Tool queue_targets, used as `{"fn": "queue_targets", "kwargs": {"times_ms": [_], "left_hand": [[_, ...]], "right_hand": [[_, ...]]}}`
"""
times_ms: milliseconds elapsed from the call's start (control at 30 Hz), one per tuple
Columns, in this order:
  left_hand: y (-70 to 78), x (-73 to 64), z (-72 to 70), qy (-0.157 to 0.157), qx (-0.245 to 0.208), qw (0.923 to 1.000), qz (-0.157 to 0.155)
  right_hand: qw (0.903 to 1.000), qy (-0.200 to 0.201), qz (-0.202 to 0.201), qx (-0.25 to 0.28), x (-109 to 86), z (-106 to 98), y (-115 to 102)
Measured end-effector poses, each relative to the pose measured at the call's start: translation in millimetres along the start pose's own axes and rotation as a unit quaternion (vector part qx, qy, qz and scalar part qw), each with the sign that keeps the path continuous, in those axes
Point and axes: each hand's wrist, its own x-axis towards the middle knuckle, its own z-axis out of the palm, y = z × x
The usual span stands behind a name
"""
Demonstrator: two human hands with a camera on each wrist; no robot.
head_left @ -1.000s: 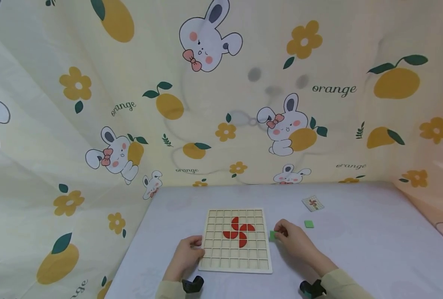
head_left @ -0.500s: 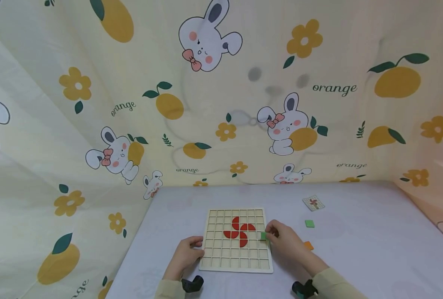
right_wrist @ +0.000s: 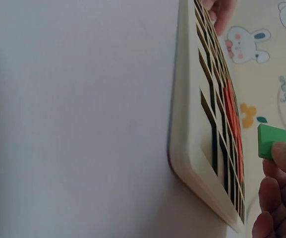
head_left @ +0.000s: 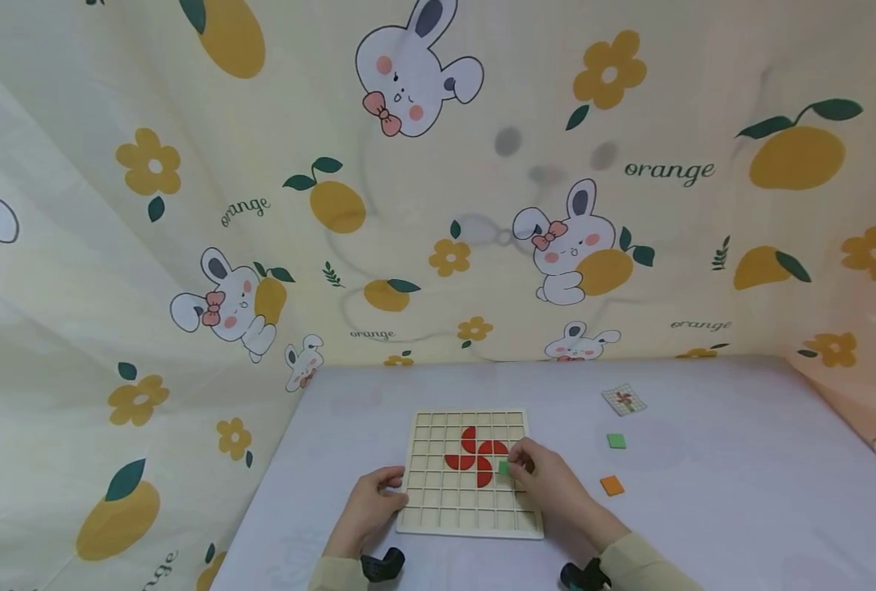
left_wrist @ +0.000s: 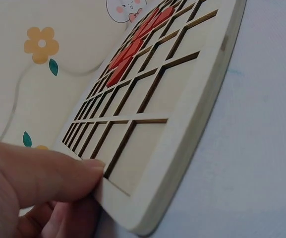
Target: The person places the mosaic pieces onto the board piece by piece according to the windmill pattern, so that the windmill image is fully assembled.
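Observation:
A pale wooden grid board (head_left: 438, 501) lies on the table, with several red rounded pieces (head_left: 470, 441) set in its middle like a pinwheel. At its left edge my left hand (head_left: 367, 502) grips the rim; in the left wrist view the thumb (left_wrist: 78, 173) lies on top of the frame, the fingers partly hidden beneath. My right hand (head_left: 556, 486) pinches a green square tile (head_left: 503, 468) between thumb and fingers, over the board's right part, beside the red pieces. The right wrist view shows the green tile (right_wrist: 271, 138) held above the board's surface.
Right of the board lie another green square tile (head_left: 616, 441) and an orange square tile (head_left: 612, 486). Farther back sits a small card (head_left: 625, 400) with a printed red pinwheel on a grid. A patterned curtain (head_left: 408, 189) stands behind the white table (head_left: 718, 492).
My right hand has carried the green tile leftward from beside the board to over its right part. The orange tile, hidden before, now shows. My left hand has stayed on the rim.

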Motion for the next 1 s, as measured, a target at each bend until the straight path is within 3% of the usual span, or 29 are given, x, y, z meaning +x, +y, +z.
{"fn": "queue_targets", "kwargs": {"times_ms": [400, 600, 800, 1000], "left_hand": [[2.1, -2.5, 1.5, 0.006, 0.006, 1.0000, 0.001], [5.3, -5.6, 1.6, 0.003, 0.005, 1.0000, -0.002], [5.0, -4.1, 1.3, 0.008, 0.003, 0.9999, -0.008], [3.4, -3.6, 1.1, 0.004, 0.000, 1.0000, -0.008]], "right_hand": [[0.9994, 0.013, -0.028, 0.016, 0.7, 19.6, -10.8], [0.9991, 0.000, -0.038, 0.019, 1.3, 30.0, -17.5], [0.9980, 0.007, -0.063, -0.005, 4.3, 41.9, -23.9], [0.9980, 0.002, -0.054, -0.033, 8.1, 51.6, -27.8]]}}
